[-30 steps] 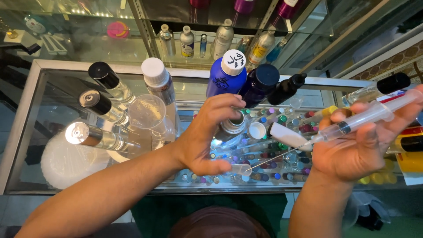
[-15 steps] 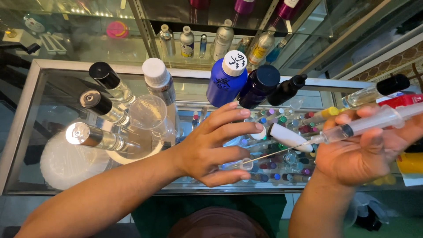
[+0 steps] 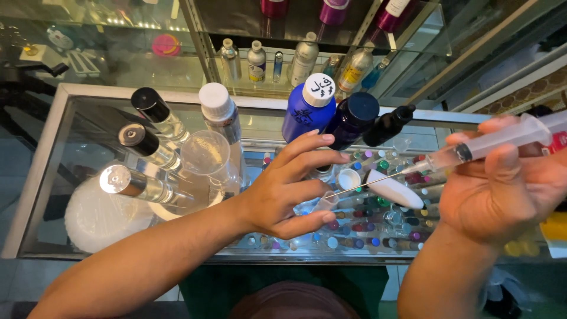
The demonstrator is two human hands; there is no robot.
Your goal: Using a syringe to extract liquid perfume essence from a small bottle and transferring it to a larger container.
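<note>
Your left hand (image 3: 283, 195) pinches a small clear vial (image 3: 323, 204) between thumb and fingers, over the glass counter (image 3: 77, 118) near its front edge. Your right hand (image 3: 502, 195) is closed around the syringe (image 3: 490, 145), needle at the vial's mouth. The vial looks light, slippery and fragile: hold its sides gently.

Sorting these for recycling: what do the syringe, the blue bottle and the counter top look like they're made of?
Syringe: clear plastic barrel, by its see-through look, with a thin shiny needle, likely metal. Blue bottle: glossy blue, metal or plastic, hard to tell; its white cap looks plastic. Counter top: glass in a metal frame; vials show through it.
</note>
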